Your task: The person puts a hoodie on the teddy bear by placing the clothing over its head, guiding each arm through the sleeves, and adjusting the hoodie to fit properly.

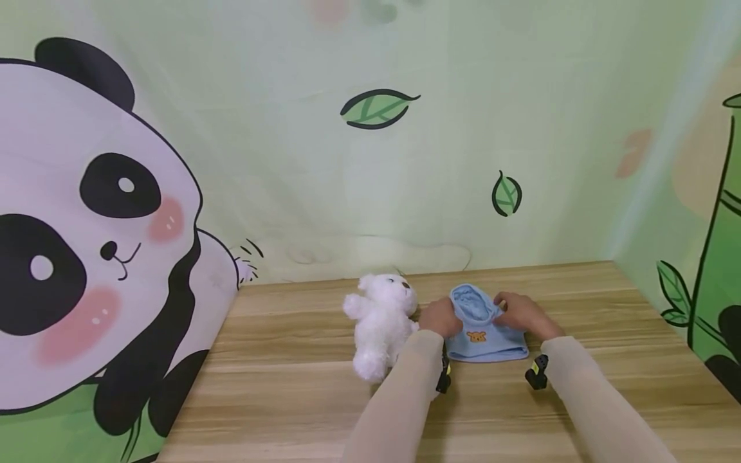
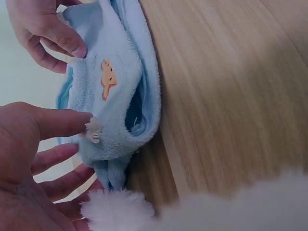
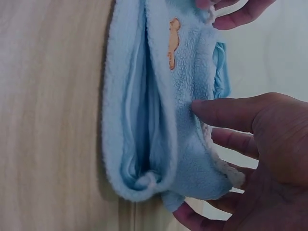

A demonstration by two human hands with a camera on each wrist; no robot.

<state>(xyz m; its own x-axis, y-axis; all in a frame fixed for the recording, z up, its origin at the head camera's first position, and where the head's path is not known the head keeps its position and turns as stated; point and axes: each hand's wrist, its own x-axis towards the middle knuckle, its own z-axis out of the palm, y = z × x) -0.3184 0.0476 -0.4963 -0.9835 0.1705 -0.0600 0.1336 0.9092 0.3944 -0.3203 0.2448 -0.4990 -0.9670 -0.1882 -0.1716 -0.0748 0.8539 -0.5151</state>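
A small light-blue fleecy doll's top [image 1: 492,342] with an orange bear patch [image 1: 476,336] lies on the table between the two hands. Its neck or hood opening [image 1: 471,303] faces up at the far end. At its left edge, my left hand [image 1: 440,317] has the thumb by the white trim, fingers behind the cloth. On the other edge my right hand [image 1: 523,315] pinches the fabric, thumb on the front and fingers behind. In the right wrist view the hem gapes, showing folds inside. Beside my left hand lies a white plush bear [image 1: 379,328], partly hidden by the forearm.
The wood-grain table [image 1: 278,386] reaches back to a green printed wall cloth [image 1: 405,193]. A large panda picture [image 1: 133,257] covers the cloth at left. A black wrist device [image 1: 537,373] sits at the right wrist.
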